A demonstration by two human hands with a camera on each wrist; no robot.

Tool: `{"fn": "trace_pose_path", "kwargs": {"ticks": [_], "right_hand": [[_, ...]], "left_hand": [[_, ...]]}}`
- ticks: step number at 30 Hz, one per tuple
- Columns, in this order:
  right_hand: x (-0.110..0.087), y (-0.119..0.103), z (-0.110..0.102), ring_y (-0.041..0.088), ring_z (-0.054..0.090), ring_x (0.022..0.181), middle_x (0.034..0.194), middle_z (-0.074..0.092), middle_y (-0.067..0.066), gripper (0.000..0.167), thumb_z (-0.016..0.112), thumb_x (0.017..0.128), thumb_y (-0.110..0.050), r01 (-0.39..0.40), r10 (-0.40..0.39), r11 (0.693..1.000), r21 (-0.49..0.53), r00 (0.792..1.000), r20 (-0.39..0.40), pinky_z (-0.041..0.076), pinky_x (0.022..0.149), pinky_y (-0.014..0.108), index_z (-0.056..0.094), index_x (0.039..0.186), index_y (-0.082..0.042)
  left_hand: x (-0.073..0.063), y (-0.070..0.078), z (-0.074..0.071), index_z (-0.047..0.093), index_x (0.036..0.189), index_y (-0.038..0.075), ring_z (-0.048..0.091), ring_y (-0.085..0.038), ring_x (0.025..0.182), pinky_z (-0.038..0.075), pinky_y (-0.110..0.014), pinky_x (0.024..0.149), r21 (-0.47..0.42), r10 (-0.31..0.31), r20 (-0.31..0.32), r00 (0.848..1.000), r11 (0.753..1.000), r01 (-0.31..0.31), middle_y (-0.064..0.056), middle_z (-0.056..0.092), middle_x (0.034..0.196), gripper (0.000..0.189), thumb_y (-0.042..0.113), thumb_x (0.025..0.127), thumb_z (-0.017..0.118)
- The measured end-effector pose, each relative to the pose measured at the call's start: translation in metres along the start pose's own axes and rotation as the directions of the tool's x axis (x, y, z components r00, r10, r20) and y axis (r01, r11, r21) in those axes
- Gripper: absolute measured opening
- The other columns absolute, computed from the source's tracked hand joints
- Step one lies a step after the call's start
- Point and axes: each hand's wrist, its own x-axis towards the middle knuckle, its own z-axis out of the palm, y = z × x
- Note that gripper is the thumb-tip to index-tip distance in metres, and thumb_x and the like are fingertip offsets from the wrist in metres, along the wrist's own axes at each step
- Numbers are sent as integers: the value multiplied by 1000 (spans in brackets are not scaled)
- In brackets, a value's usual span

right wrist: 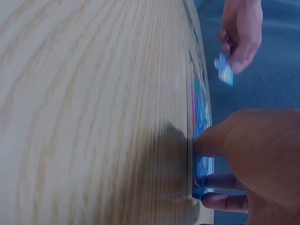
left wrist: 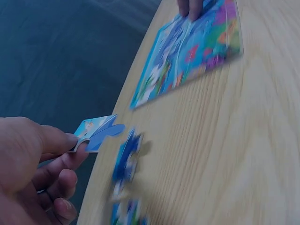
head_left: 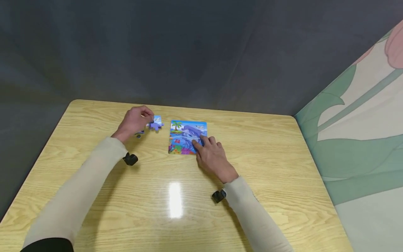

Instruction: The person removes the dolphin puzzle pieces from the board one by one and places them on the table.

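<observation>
My left hand (head_left: 133, 120) pinches a jigsaw piece (left wrist: 103, 133) between thumb and fingers, raised above the table's far edge. The piece is light blue with a purple-blue shape. Below it in the left wrist view lie more loose jigsaw pieces (left wrist: 125, 161), blurred. To the right, the jigsaw puzzle (head_left: 184, 138) lies flat on the table, picturing dolphins, a palm tree and a colourful sea bed. My right hand (head_left: 212, 155) rests its thumb and fingertips on the puzzle's right side, which they partly cover.
The wooden table (head_left: 267, 157) ends at a dark curtain (head_left: 189, 52) behind the puzzle. A flower-patterned cloth (head_left: 352, 115) hangs along the right side. Small black wrist cameras (head_left: 130, 159) sit at both cuffs.
</observation>
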Motion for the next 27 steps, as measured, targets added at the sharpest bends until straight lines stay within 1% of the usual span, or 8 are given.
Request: {"fn": "trace_pose_path", "kwargs": {"ticks": [4,8,11,14,17,20,23,27], "right_hand": [[0,0,0,37,48,141,167,43,13,48,49,114,-31,-4,4,1000,2,1000,-4,51,103,55,48,162,-25],[0,0,0,37,48,141,167,43,14,48,49,114,-31,-7,7,1000,11,1000,-6,51,104,55,49,161,-25],[0,0,1,37,48,141,166,44,14,48,49,114,-31,-3,3,1000,21,1000,-8,51,103,55,49,161,-25],[0,0,2,37,48,141,166,44,14,48,49,114,-31,-7,7,1000,20,1000,-12,51,103,55,49,161,-25],[0,0,2,37,48,140,166,44,14,48,49,114,-30,-1,2,1000,22,1000,-16,51,102,55,50,161,-25],[-1,-1,2,37,49,140,166,45,14,48,49,113,-30,7,-6,1000,25,1000,-24,51,101,55,50,161,-24],[-1,-1,2,37,49,139,166,45,14,47,49,114,-31,3,-3,1000,21,1000,-28,51,100,54,50,160,-25],[-1,-1,2,37,49,139,165,45,14,47,49,114,-31,-1,1,1000,12,1000,-31,51,100,53,50,160,-25]], "left_hand": [[-10,-21,-25,69,127,6,59,-35,118,47,-51,97,22,-24,-21,999,999,25,-19,65,127,29,26,109,59],[-18,-47,-46,68,127,3,59,-33,111,46,-42,87,62,-78,-54,995,995,82,-21,65,125,31,26,110,58],[-22,-65,-55,68,127,1,59,-30,104,46,-36,77,102,-113,-67,991,988,120,-22,67,122,32,27,111,58],[-23,-76,-58,68,125,0,59,-27,101,46,-33,75,122,-131,-74,989,983,140,-22,68,119,33,27,110,58],[-24,-83,-57,68,124,0,60,-29,102,46,-34,79,137,-126,-89,988,981,137,-23,69,119,32,27,110,59],[-24,-85,-56,68,124,0,61,-32,106,46,-37,84,136,-112,-95,989,983,124,-25,69,122,32,26,110,58],[-26,-83,-54,67,126,1,61,-35,110,46,-38,83,134,-108,-77,991,984,117,-26,68,126,32,27,111,56],[-27,-82,-53,66,127,2,61,-35,112,47,-40,84,134,-121,-48,991,983,127,-25,68,128,31,26,111,56]]}}
